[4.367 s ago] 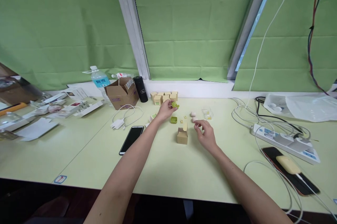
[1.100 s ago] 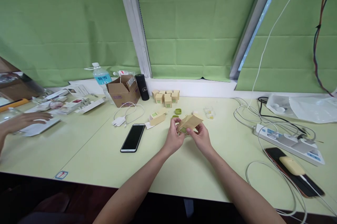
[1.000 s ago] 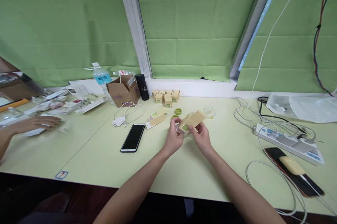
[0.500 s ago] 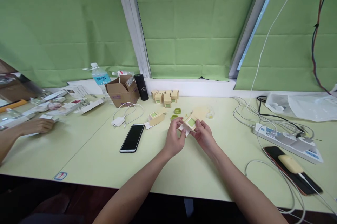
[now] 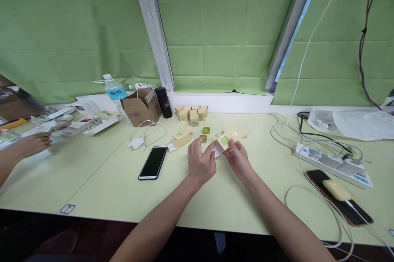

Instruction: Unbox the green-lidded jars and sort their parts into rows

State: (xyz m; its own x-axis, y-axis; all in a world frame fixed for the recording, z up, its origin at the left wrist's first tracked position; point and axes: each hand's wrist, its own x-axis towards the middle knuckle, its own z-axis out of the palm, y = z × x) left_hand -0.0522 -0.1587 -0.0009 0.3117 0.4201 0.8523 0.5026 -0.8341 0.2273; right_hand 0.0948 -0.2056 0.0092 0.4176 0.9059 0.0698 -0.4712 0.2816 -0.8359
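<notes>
A small cream cardboard box (image 5: 225,141) with a green square label and a white flap is held above the table. My right hand (image 5: 238,156) is closed around its right side, with the thumb by the label. My left hand (image 5: 201,160) has its thumb and forefinger pinched at the white flap on the near left end, and its other fingers are bent. Just beyond the left fingertips lie two small green square pieces, one a green tray-like part (image 5: 206,130) and the other partly covered by a finger. Another open cream box (image 5: 181,137) lies to the left.
Several closed small boxes (image 5: 193,118) stand at the back beside a black bottle (image 5: 164,102) and a brown carton (image 5: 141,108). A phone (image 5: 153,162) and white charger (image 5: 136,143) lie left. On the right are a power strip (image 5: 332,163) and cables. Another person's hand (image 5: 37,145) is far left.
My left hand has shifted left and turned, its back now facing up, with fingers at the flap. The box is tilted slightly differently in my right hand. The other person's hand moved left.
</notes>
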